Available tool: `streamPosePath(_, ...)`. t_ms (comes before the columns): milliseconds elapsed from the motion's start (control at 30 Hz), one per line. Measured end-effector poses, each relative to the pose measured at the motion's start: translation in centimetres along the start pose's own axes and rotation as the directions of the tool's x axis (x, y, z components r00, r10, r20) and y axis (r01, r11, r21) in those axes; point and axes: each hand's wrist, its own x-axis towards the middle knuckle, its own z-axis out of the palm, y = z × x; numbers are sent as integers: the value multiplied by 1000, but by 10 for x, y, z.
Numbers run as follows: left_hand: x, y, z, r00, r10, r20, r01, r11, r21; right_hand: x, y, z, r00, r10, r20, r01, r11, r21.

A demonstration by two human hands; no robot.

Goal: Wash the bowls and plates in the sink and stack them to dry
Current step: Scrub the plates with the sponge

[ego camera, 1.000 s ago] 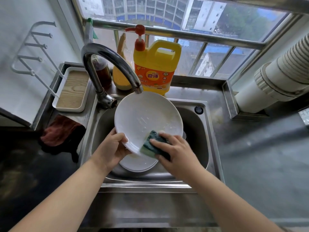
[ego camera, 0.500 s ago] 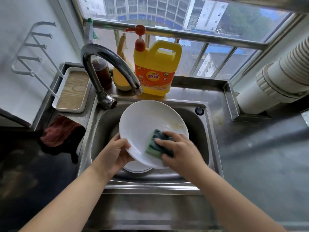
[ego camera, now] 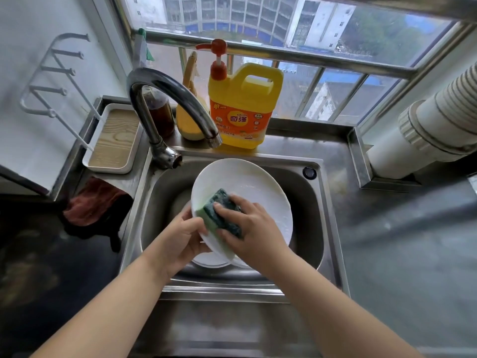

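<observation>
In the head view, a plate [ego camera: 247, 187] is held tilted over the sink [ego camera: 313, 202], its left rim gripped by the left hand [ego camera: 180, 237]. A sponge [ego camera: 223, 215] is pressed to it, grasped by the right hand [ego camera: 254, 229]. More dishes [ego camera: 209, 259] lie beneath (unwashed, probably); nothing is seen stacked, so most work remains.

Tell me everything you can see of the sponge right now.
The sponge is a block with a dark green scouring layer on top and a lighter green foam layer showing along its left edge. It lies pressed flat against the lower left face of the tilted white plate, over the sink. The right hand grips it, fingers curled across its top. It looks wet.
</observation>
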Motion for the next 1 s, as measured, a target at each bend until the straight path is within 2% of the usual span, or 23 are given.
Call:
streamPosePath(100, -1, -5, 1, 1000, -24, 7, 23, 999, 22, 9, 11, -1, 1000, 12, -14, -12, 1000, -3)
streamPosePath(167, -2, -7, 3, 998, -55, 2, 55, 997, 51, 25, 22, -9, 996, 44, -75, -46, 998, -32)
streamPosePath(267, -5, -5, 1, 998, -62, -6, 62, 996, 62, 41, 43, -29, 983, 122, -136, -145, 974, -173)
streamPosePath(367, -4, -2, -5, 998, -18, -56, 19, 1000, 17, 37, 68, -41, 971, 212, -110, -238, 903, -358)
streamPosePath(433, -1, 0, -12, 994, 9, -107, -14, 999, -42, 24, 75, -42, 968, 236, -83, -249, 876, -412)
streamPosePath(533, 2, 1, -17, 988, 33, -148, -49, 993, -110, -2, 69, -34, 975, 210, -77, -223, 877, -425)
streamPosePath(633, 6, 1, -13, 985, 43, -164, -65, 990, -129, -23, 47, -19, 976, 213, -54, -219, 919, -327)
streamPosePath(733, 10, 2, -6, 985, 25, -171, -44, 993, -112, -33, 23, -4, 992, 116, -43, -122, 973, -196)
streamPosePath(800, 13, 3, -5, 985, 12, -171, -28, 995, -93, -33, 16, -2, 994, 111, 7, -108, 983, -147)
streamPosePath(1000, 19, 21, -21, 986, -48, -160, 44, 999, -27, -23, 53, -25, 999, -28, 45, 43, 927, -372)
